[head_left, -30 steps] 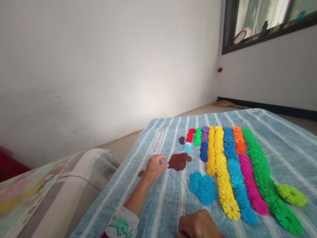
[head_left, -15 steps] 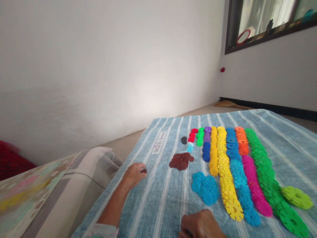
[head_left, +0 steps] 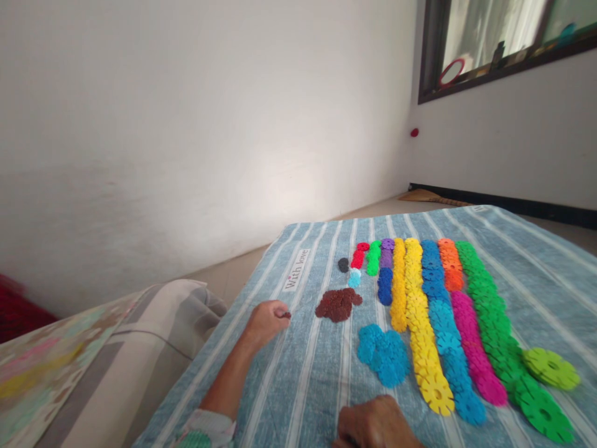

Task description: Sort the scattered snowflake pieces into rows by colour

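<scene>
My left hand (head_left: 267, 322) pinches a small dark brown snowflake disc (head_left: 285, 315) above the striped cloth, left of a heap of brown snowflake discs (head_left: 336, 305). At the bottom edge my right hand (head_left: 375, 424) is closed, its fingers curled under; what it may hold is hidden. Just beyond it lies a pile of blue discs (head_left: 385, 354). To the right, overlapping discs form long rows: yellow (head_left: 416, 305), blue (head_left: 448, 333), magenta (head_left: 473, 348) and green (head_left: 489, 311).
Shorter rows of red (head_left: 358, 255), light green (head_left: 373, 258) and orange (head_left: 450, 264) discs lie at the far side, near a black disc pile (head_left: 343, 265). Lime discs (head_left: 551, 368) sit at right. A draped grey-striped fabric (head_left: 135, 348) borders the table cloth (head_left: 280, 398) on the left.
My left hand has moved slightly right, toward the brown heap, with the brown disc now showing more at its fingertips. My right hand stays almost where it was. The view has shifted a little.
</scene>
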Action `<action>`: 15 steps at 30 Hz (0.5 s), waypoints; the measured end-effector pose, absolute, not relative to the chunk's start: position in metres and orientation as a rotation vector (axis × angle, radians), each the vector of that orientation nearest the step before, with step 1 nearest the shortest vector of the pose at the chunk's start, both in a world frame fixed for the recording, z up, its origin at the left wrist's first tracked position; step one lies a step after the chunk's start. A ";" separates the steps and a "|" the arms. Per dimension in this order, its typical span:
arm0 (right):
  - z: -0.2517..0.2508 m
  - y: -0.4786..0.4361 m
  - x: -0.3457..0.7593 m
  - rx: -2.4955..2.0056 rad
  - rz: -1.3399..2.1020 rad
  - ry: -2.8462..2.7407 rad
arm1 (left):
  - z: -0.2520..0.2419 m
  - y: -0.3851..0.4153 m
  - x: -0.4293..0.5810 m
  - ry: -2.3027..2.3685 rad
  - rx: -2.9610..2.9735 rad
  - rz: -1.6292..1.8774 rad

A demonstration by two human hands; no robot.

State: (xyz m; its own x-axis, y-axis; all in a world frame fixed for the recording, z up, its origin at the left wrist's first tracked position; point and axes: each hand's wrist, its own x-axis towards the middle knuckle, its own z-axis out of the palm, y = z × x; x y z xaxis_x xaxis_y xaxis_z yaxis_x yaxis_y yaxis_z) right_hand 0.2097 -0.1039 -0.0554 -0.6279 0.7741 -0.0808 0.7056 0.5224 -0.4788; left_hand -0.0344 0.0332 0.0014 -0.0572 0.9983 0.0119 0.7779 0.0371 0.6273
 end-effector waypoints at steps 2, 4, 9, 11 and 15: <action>-0.055 -0.104 0.210 -1.282 0.710 -2.619 | 0.001 0.039 -0.016 1.794 1.740 0.761; -0.052 -0.103 0.210 -1.277 0.718 -2.628 | 0.003 0.044 0.004 1.715 1.679 0.808; -0.045 -0.103 0.210 -1.266 0.783 -2.630 | 0.006 0.057 0.038 1.630 1.588 0.837; -0.043 -0.103 0.211 -1.271 0.790 -2.626 | 0.006 0.062 0.043 1.623 1.576 0.828; -0.040 -0.103 0.211 -1.287 0.788 -2.629 | 0.004 0.067 0.045 1.600 1.579 0.797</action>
